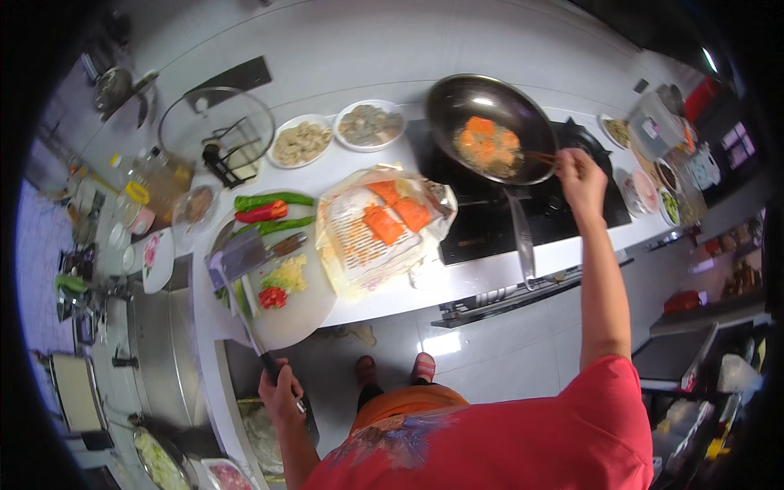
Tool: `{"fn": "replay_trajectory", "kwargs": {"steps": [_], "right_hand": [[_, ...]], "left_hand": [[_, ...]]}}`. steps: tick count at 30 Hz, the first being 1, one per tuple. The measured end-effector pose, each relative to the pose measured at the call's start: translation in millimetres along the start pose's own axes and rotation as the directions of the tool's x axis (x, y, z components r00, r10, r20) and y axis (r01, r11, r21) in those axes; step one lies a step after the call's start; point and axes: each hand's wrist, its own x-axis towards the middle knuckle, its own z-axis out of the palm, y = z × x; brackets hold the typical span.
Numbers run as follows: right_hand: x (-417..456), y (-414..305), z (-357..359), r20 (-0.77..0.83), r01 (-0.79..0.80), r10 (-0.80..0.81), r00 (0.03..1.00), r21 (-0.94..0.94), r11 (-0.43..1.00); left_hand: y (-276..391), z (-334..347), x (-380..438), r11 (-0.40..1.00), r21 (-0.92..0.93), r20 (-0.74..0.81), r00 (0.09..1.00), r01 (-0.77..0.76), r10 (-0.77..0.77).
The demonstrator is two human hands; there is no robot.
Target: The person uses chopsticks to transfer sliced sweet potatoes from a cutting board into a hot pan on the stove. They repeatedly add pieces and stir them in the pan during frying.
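Observation:
My right hand (579,174) grips a pair of chopsticks (540,157), whose tips reach into a dark wok (450,110) on the black cooktop (471,236). Orange pieces of fish (487,144) lie in bubbling oil inside it. My left hand (282,389) holds the black handle of a long metal utensil (245,312), its far end beside the round cutting board (315,315). Raw orange fish pieces (384,225) rest on a paper-lined tray (349,257) between board and cooktop. A cleaver (242,257), green and red peppers (262,211), and chopped red (272,297) and yellowish bits (293,275) are on the board.
Behind the tray stand a bowl of raw shrimp (370,125) and a plate of pale pieces (301,142). A glass lid (217,131) leans in a rack at the back left. The wok's handle (522,239) projects over the counter's front edge. A sink (162,343) lies left.

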Motion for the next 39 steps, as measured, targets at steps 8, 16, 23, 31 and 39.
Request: {"fn": "replay_trajectory", "kwargs": {"steps": [8, 16, 23, 31, 39], "right_hand": [[-62, -19, -20, 0.234, 0.399, -0.345, 0.909, -0.255, 0.881], [-70, -28, -29, 0.222, 0.254, -0.206, 0.953, -0.217, 0.943], [-122, -78, -37, -0.178, 0.162, -0.121, 0.977, 0.238, 0.958], [-223, -104, 72, 0.086, -0.357, 0.393, 0.916, 0.625, 0.694], [-216, -76, 119, 0.198, -0.449, 0.435, 0.878, 0.652, 0.611]], "left_hand": [[11, 6, 8, 0.999, -0.046, 0.017, 1.0, 0.012, -0.011], [12, 1, 14, 0.998, -0.067, 0.1, 0.995, -0.006, 0.013], [6, -10, 23, 0.994, -0.107, 0.155, 0.987, -0.014, 0.03], [8, -52, 7, 0.999, 0.027, 0.343, 0.939, 0.022, -0.03], [25, -51, -8, 0.941, 0.31, 0.57, 0.766, 0.135, -0.297]]}}
